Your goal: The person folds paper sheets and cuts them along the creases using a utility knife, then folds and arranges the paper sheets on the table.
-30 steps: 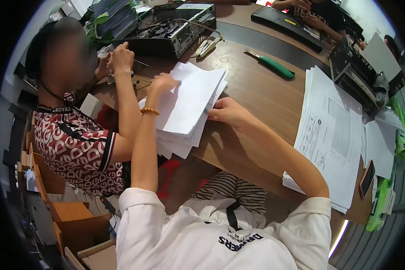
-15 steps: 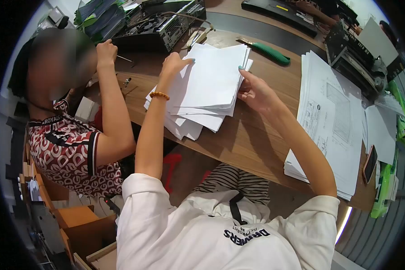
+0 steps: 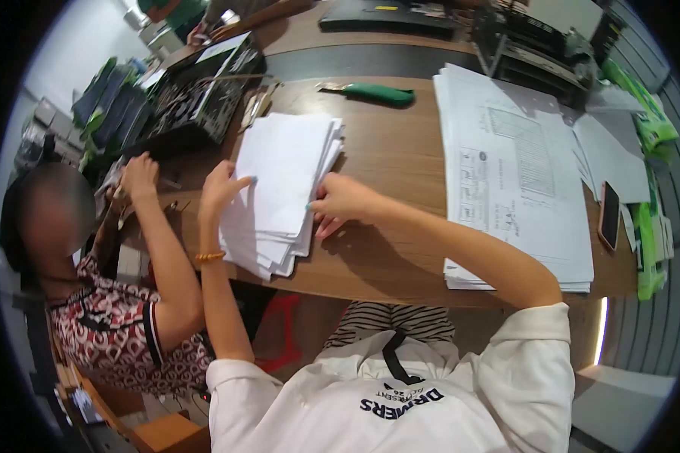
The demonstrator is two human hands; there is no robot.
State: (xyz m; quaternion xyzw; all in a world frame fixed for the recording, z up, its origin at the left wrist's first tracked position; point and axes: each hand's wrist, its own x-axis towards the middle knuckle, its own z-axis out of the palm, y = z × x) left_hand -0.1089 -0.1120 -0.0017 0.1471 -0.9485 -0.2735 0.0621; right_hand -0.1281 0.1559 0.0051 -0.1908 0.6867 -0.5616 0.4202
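Paper stack (image 3: pixel 283 174) farther from green knife (image 3: pixel 376 93), bare desk (image 3: pixel 364 115) between

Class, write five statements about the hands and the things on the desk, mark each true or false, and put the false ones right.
1. The left hand is at the left side of the white paper stack. True.
2. The right hand is gripping the green-handled cutter. False: the cutter lies on the desk, and that hand is at the stack's right side.
3. A beaded bracelet is on the left wrist. True.
4. The phone lies to the left of the large printed sheets. False: it lies to their right.
5. The white paper stack is perfectly squared. False: some sheets stick out unevenly.
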